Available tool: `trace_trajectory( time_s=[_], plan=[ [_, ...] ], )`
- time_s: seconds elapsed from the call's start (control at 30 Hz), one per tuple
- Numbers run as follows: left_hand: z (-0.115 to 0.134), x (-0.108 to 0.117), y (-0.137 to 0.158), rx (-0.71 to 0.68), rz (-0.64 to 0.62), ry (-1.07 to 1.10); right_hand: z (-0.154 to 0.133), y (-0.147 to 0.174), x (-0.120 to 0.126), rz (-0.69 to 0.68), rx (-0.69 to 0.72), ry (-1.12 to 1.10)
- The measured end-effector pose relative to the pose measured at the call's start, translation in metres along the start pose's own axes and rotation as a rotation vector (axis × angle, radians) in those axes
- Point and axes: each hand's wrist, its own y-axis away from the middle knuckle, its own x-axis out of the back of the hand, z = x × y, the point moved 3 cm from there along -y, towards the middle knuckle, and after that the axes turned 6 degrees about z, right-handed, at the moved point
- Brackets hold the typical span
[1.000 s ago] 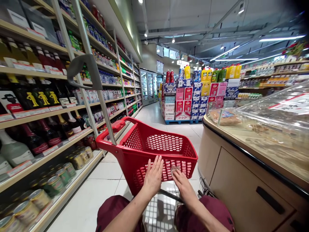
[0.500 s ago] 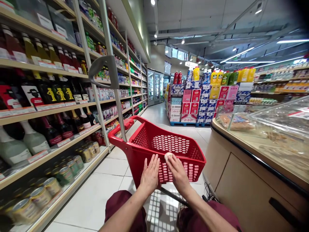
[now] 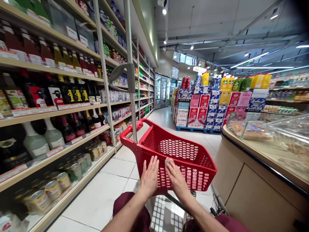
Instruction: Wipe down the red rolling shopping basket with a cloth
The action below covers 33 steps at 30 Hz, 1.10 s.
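A red perforated shopping cart basket (image 3: 140,155) is right in front of me, its near side facing my knees. My left hand (image 3: 149,177) lies flat against that near side, fingers stretched upward, with nothing in it. To its right, my right hand (image 3: 176,178) presses a small whitish wad (image 3: 168,160), perhaps a tissue or cloth, against the basket near the top rim. The fingers cover most of the wad. At the cart's left end is a red handle (image 3: 131,130), and a metal pole (image 3: 134,124) with a grey plastic grip (image 3: 131,77) rises there.
Shelves of bottles and cans (image 3: 58,180) line the left side. A rounded display counter (image 3: 241,174) with clear covers stands close on the right, cables (image 3: 217,204) on the floor beside it. Farther ahead, stacked drink boxes (image 3: 198,112) sit on a blue pallet.
The view has swung slightly left, so the cart and shelves appear farther right. My right fingers and the wad have shifted a little along the basket's side; my left hand stays flat on it.
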Motion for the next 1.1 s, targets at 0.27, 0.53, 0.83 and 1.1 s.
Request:
trace_trajectory(
  time_s=[0.27,0.53,0.83,1.1],
  plan=[
    [-0.024,0.012,0.005,0.078,0.033,-0.007,-0.018,-0.024,-0.013,0.004,0.014,-0.055],
    [-0.052,0.021,0.013,0.157,0.032,-0.052,-0.04,-0.033,-0.026,-0.036,0.109,-0.092],
    [-0.078,0.022,0.024,0.242,0.032,-0.055,-0.058,-0.056,-0.036,-0.052,0.149,-0.121],
    [-0.091,0.023,0.027,0.283,0.06,-0.105,-0.078,-0.08,-0.047,-0.029,0.161,-0.143]
  ],
)
